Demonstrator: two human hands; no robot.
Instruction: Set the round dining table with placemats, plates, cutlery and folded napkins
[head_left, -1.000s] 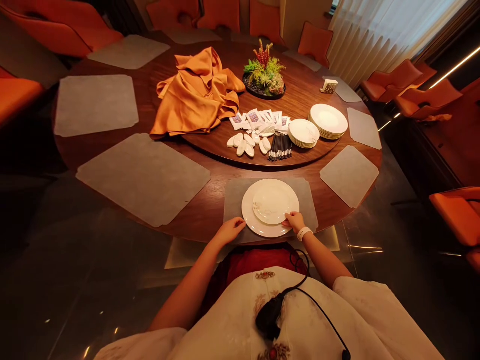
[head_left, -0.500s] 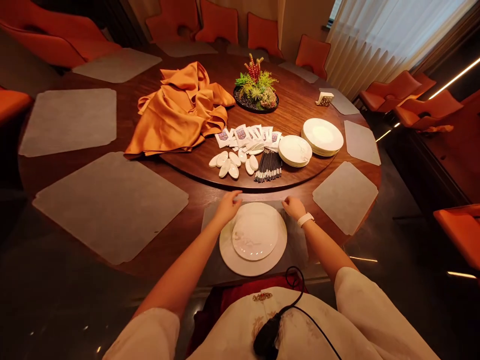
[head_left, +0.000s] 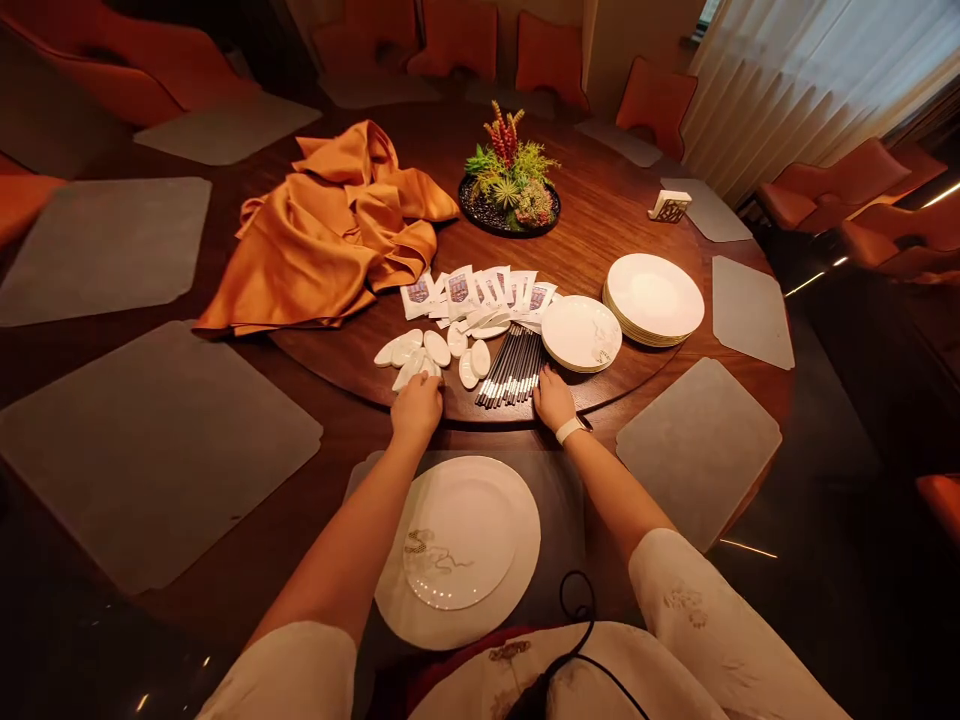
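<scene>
Plants (head_left: 510,165): red, green; black dish (head_left: 474,213), toward far edge of table (head_left: 352,432)
Small stand (head_left: 670,207): white, near far right edge
Chairs (head_left: 551,58): orange, beyond far edge

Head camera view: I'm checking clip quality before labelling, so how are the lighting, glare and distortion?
Head view: warm, dim light, with the floor very dark; head view: the curtain is bright at upper right, and small glints dot the upper plate; head view: wide-angle distortion seems to stretch the near-left placemat; head view: the chopsticks look fairly crisp.

Nothing can be read, the white packets (head_left: 460,291) bearing only illegible print.
</scene>
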